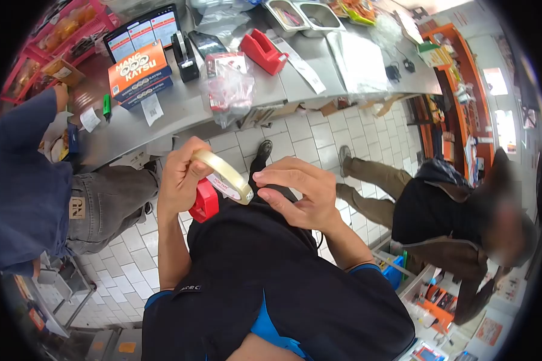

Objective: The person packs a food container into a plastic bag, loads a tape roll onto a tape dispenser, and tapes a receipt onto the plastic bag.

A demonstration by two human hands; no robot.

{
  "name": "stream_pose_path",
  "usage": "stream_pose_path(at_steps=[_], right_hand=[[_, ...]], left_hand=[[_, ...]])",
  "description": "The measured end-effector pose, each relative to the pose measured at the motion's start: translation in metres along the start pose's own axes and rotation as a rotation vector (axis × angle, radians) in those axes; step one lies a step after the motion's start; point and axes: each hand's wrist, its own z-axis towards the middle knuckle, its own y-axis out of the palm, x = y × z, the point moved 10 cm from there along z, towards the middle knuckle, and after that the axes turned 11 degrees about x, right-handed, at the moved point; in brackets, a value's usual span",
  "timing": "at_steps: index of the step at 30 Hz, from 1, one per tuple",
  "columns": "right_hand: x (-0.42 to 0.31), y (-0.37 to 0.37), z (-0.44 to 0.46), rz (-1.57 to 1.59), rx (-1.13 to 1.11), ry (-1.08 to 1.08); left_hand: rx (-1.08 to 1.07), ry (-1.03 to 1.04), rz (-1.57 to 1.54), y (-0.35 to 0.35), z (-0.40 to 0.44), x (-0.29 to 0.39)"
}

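My left hand [185,171] is wrapped round a roll of clear tape [224,174], held in front of my chest. A red plastic piece [205,201] sits just beneath the roll, against the same hand. At the roll's right side is my right hand [301,191], its fingers curved and its thumb apart from them. Its fingertips are close to the tape's edge; whether they touch it or pinch a tape end is too small to tell.
A steel counter [295,84] ahead holds a red tape dispenser [264,53], a black dispenser [185,57], an orange box [138,66], a tablet [143,33], and plastic bags [227,84]. One person [27,180] stands at the left, another [439,210] at the right.
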Motion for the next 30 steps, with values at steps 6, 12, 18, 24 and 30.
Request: stream_pose_path(at_steps=[6,12,18,24,30], right_hand=[[0.046,-0.018,0.069,-0.01,-0.149,-0.185],[0.098,-0.033,0.118,-0.025,-0.308,-0.241],[0.129,-0.045,0.151,0.278,-0.331,-0.246],[0.176,-0.041,0.173,0.359,0.012,0.166],[0.239,-0.049,0.194,0.375,0.171,0.563]], left_hand=[[0.061,-0.034,0.13,0.022,0.06,-0.015],[0.223,-0.139,0.098,0.051,0.107,-0.031],[0.438,-0.194,-0.135,0.053,0.135,-0.057],[0.386,-0.401,-0.282,0.071,0.171,-0.069],[0.321,-0.416,-0.126,0.063,0.181,-0.071]])
